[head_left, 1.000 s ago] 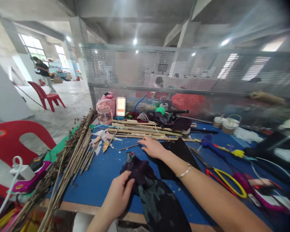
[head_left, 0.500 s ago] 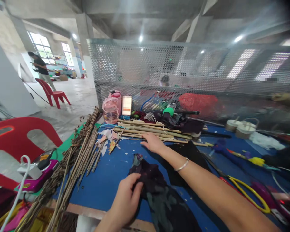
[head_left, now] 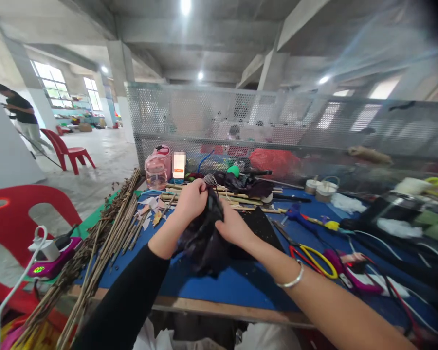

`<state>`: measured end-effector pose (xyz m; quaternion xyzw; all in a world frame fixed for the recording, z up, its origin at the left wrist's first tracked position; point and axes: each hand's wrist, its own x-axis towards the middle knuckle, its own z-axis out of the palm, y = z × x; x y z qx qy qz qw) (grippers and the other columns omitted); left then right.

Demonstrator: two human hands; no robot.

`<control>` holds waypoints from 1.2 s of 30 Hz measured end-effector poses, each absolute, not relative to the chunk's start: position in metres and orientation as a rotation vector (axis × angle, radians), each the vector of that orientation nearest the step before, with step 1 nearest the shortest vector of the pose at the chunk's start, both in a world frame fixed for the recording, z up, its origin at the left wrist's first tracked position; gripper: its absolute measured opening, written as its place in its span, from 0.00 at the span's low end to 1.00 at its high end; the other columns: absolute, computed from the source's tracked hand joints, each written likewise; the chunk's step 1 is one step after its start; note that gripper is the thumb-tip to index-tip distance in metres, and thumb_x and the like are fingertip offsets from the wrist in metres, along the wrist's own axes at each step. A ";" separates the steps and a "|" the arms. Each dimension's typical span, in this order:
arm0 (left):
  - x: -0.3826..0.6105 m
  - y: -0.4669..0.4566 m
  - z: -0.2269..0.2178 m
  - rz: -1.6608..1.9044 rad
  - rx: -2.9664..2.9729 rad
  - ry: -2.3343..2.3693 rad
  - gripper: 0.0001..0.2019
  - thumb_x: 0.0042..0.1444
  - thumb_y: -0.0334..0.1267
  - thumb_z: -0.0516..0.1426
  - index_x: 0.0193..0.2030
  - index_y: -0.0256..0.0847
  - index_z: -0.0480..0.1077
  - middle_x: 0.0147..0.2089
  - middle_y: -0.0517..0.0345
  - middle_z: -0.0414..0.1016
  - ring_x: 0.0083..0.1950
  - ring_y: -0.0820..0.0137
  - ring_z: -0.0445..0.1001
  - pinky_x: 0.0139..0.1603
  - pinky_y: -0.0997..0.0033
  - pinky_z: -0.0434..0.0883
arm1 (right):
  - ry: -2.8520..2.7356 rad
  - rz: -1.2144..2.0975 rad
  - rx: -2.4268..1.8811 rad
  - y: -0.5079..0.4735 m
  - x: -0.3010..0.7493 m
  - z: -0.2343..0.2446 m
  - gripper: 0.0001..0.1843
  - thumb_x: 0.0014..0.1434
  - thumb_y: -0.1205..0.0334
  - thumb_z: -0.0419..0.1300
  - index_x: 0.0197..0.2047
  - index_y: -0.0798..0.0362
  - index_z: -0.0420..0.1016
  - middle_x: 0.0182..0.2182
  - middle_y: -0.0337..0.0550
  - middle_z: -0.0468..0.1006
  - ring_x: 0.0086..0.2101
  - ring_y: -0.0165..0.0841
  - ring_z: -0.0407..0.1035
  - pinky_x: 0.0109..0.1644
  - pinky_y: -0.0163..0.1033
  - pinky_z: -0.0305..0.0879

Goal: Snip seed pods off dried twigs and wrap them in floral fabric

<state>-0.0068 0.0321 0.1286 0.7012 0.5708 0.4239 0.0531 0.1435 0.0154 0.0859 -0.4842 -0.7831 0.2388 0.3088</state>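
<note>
A crumpled piece of dark patterned cloth (head_left: 204, 245) hangs just over the blue tabletop (head_left: 237, 289) in front of me. My left hand (head_left: 193, 198) is closed on its upper edge, thumb and fingers pinched together. On the cloth's right side is my right hand (head_left: 235, 226), with the thumb toward me and the other fingers partly hidden behind the folds; it grips the cloth too. A flat black sheet (head_left: 264, 228) lies to the right of the cloth. Behind my hands lie pale bamboo sticks (head_left: 168, 198).
Dried stalks (head_left: 109, 248) line the table's left side. Shears with yellow and red handles (head_left: 319, 260) lie at right, near a purple power strip (head_left: 365, 284). A pink jug (head_left: 156, 172) and a lit phone (head_left: 178, 165) stand at the back, before a perforated metal screen (head_left: 200, 114).
My left hand has lifted the cloth up and away from me. My right hand, earlier reaching over the sticks without the cloth, now grips it. The view has shifted right and upward.
</note>
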 end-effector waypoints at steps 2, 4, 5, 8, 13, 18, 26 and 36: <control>-0.001 0.044 0.141 1.200 2.242 1.771 0.05 0.51 0.31 0.51 0.25 0.40 0.61 0.24 0.61 0.65 0.27 0.72 0.62 0.29 0.73 0.58 | -1.993 0.582 -1.218 0.025 0.143 0.097 0.44 0.45 0.67 0.57 0.64 0.54 0.41 0.55 0.53 0.63 0.51 0.39 0.63 0.54 0.42 0.58; 0.004 0.052 0.151 1.103 2.339 1.777 0.02 0.50 0.32 0.52 0.27 0.39 0.64 0.27 0.57 0.68 0.30 0.69 0.66 0.32 0.71 0.60 | -1.961 0.534 -1.149 0.032 0.138 0.110 0.52 0.45 0.63 0.60 0.65 0.54 0.32 0.58 0.54 0.59 0.53 0.39 0.61 0.55 0.43 0.57; 0.006 0.056 0.155 1.055 2.390 1.757 0.02 0.50 0.32 0.53 0.28 0.39 0.65 0.28 0.56 0.70 0.31 0.68 0.67 0.32 0.71 0.61 | -1.946 0.488 -1.135 0.036 0.135 0.115 0.53 0.45 0.61 0.61 0.66 0.54 0.31 0.58 0.53 0.60 0.53 0.39 0.61 0.55 0.43 0.57; 0.003 0.060 0.166 0.951 2.540 1.633 0.02 0.49 0.33 0.54 0.29 0.38 0.67 0.29 0.55 0.71 0.32 0.68 0.68 0.33 0.71 0.63 | -1.956 0.285 -1.227 0.054 0.131 0.125 0.41 0.47 0.62 0.59 0.63 0.52 0.47 0.52 0.51 0.68 0.49 0.39 0.65 0.51 0.42 0.59; -0.036 0.065 0.174 0.918 2.633 1.596 0.12 0.46 0.34 0.58 0.40 0.39 0.70 0.37 0.53 0.74 0.39 0.65 0.71 0.39 0.70 0.65 | -2.237 0.086 -1.492 0.095 0.148 0.120 0.10 0.49 0.67 0.56 0.36 0.52 0.75 0.34 0.45 0.78 0.37 0.36 0.70 0.39 0.34 0.60; -0.087 0.095 0.165 0.614 2.657 1.735 0.11 0.47 0.36 0.58 0.38 0.41 0.73 0.38 0.53 0.76 0.40 0.65 0.71 0.42 0.70 0.64 | -2.254 0.093 -1.476 0.130 0.161 0.121 0.07 0.51 0.61 0.58 0.30 0.53 0.75 0.29 0.41 0.77 0.31 0.31 0.68 0.33 0.31 0.56; -0.105 0.129 0.173 0.951 2.601 2.044 0.07 0.44 0.26 0.51 0.28 0.38 0.68 0.32 0.52 0.72 0.38 0.66 0.68 0.42 0.68 0.63 | -1.978 -0.146 -1.379 0.149 0.151 0.164 0.09 0.55 0.59 0.53 0.29 0.55 0.67 0.24 0.38 0.69 0.26 0.28 0.58 0.31 0.33 0.49; -0.111 0.067 0.060 0.107 2.534 1.624 0.13 0.35 0.26 0.54 0.31 0.39 0.71 0.39 0.51 0.73 0.39 0.63 0.71 0.40 0.69 0.67 | -2.603 0.101 -1.002 0.057 0.161 0.070 0.10 0.50 0.60 0.61 0.25 0.53 0.64 0.28 0.39 0.67 0.30 0.30 0.60 0.34 0.33 0.54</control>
